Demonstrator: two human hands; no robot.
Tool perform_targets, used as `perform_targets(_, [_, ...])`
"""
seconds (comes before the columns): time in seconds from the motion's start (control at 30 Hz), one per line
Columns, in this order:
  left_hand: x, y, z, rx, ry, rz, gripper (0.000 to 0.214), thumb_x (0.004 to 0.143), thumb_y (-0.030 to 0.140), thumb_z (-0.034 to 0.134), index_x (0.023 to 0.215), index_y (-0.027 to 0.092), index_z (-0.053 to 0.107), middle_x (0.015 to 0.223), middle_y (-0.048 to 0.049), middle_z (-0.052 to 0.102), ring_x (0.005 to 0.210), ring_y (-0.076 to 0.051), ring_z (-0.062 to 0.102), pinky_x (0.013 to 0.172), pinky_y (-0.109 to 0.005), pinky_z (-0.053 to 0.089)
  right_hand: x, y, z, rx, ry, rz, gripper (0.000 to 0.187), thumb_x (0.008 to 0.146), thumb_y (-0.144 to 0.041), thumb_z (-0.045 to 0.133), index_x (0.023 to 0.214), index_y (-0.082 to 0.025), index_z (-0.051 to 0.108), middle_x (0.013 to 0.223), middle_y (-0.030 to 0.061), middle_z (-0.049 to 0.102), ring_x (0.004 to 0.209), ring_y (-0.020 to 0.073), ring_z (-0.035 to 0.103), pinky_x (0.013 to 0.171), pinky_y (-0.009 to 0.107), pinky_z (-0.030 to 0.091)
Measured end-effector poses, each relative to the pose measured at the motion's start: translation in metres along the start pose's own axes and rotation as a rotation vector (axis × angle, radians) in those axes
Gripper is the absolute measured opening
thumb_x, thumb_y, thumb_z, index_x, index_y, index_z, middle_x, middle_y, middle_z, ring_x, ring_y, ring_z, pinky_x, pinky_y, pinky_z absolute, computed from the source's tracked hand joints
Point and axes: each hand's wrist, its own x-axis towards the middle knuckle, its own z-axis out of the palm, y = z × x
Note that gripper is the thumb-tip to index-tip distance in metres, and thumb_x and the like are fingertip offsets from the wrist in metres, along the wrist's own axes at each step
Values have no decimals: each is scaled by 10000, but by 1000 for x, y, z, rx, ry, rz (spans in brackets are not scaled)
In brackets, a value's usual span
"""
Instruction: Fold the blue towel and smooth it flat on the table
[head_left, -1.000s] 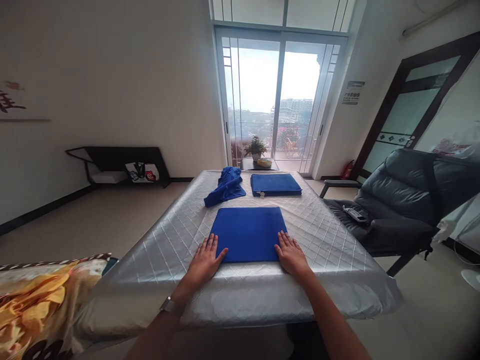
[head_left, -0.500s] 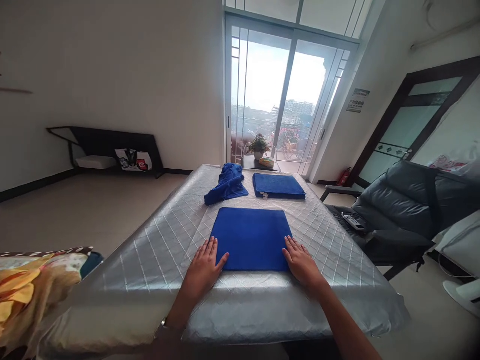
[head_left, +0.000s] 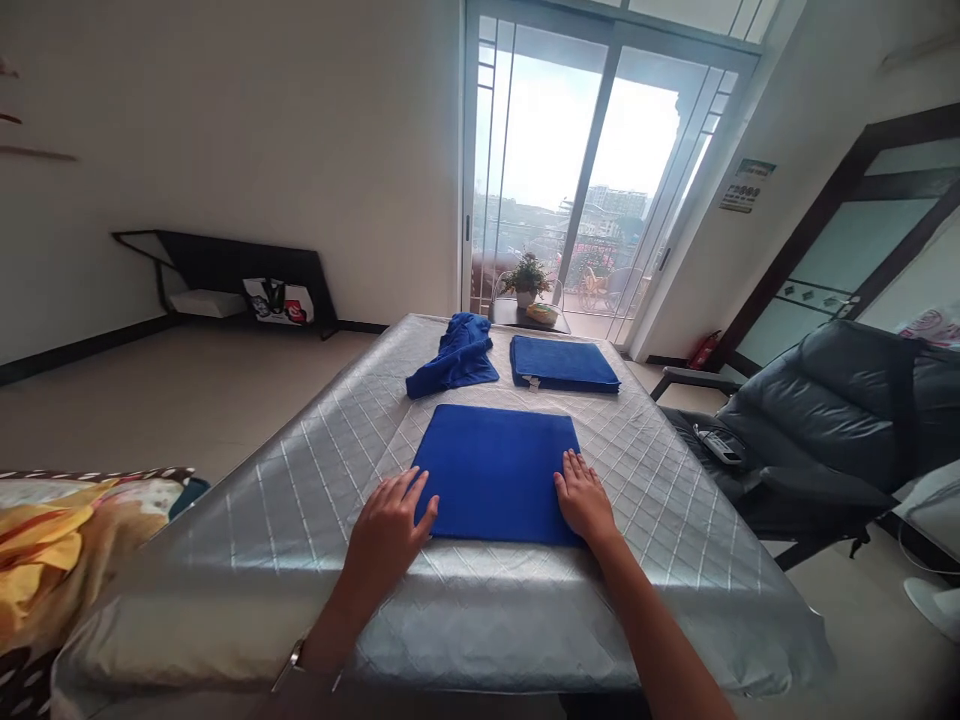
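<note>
A folded blue towel (head_left: 495,475) lies flat and squared near the front of the table. At its left edge is my left hand (head_left: 390,520), fingers apart, with the thumb by the cloth. My right hand (head_left: 585,495) lies flat on the towel's right edge, its fingers stretched forward. Neither hand grips anything. Farther back on the right sits a neat stack of folded blue towels (head_left: 566,362) with a small white tag at its front. Left of that stack lies a crumpled blue towel (head_left: 457,358).
The table wears a silver quilted cover (head_left: 300,480). A dark recliner (head_left: 817,420) with a remote (head_left: 720,445) on it stands to the right. Colourful bedding (head_left: 67,550) lies at the lower left. Beyond the table, a potted plant (head_left: 527,280) stands before glass sliding doors (head_left: 547,150).
My left hand has lifted slightly and moved left off the towel's edge. My right hand has slid a little inward onto the towel. The view has shifted slightly.
</note>
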Motion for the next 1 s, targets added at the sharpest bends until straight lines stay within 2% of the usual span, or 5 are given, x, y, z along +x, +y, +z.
perform_targets(0.27, [29,67,-1,-200,-173,216,414,1009,408,449,1317,201,634,1364,-91,654,1273,-236,597,1089,-395,476,0,-2,-2,22,15,19,620,1044,-371,197,1586,-77,262,1659,79,223,1537,193,175,1247,369,121])
perform_targets(0.43, [77,152,43,-283,-345,465,577,1044,494,352,1424,98,532,1496,-157,527,1424,-241,442,1191,-377,340,-2,0,-3,-25,-5,-1,600,1038,-309,218,1595,-87,235,1671,72,190,1543,184,143,1244,350,117])
perform_targets(0.53, [94,173,77,-263,-429,458,657,1060,517,218,1510,80,412,1574,-158,417,1488,-233,329,1229,-403,255,-3,2,-4,-27,-6,-3,603,1018,-257,244,1603,-113,221,1675,47,176,1543,173,137,1244,336,118])
perform_targets(0.7, [96,143,97,-199,-475,324,758,1035,593,106,1544,93,362,1621,-137,327,1525,-232,230,1253,-419,170,-2,-1,-4,15,12,14,605,1033,-315,199,1587,-82,260,1659,67,230,1536,187,179,1245,364,139])
perform_targets(1.0, [91,18,64,-12,-529,53,845,1001,656,106,1577,58,263,1657,-132,210,1542,-246,153,1260,-420,106,-1,-2,-3,46,7,31,613,1038,-351,196,1591,-93,254,1662,62,217,1536,178,173,1245,356,109])
